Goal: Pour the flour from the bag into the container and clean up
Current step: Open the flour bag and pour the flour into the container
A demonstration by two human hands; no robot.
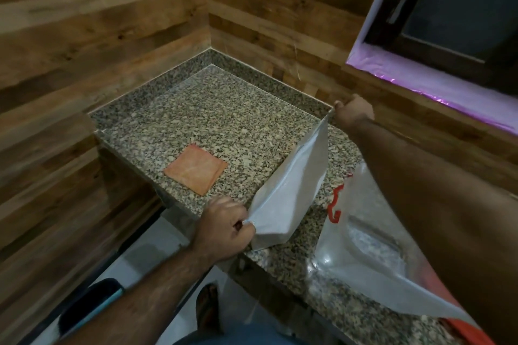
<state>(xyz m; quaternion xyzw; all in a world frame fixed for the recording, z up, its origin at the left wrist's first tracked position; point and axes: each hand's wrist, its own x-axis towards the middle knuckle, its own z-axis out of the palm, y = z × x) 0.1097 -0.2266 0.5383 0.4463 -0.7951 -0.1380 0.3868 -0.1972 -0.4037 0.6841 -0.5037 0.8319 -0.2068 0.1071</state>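
A flat white flour bag (291, 187) is stretched above the speckled granite counter (213, 117). My left hand (224, 228) pinches its near lower corner at the counter's front edge. My right hand (353, 112) pinches the far upper corner near the back wall. The bag looks limp and thin between the two hands. A folded orange cloth (196, 168) lies flat on the counter to the left of the bag. No container shows in this view.
A clear plastic bag with red print (372, 255) lies on the counter under my right forearm. Wooden panel walls close in the left and back. A dark window with a purple-lit sill (437, 87) sits at the right. White floor and a dark object (92, 305) lie below left.
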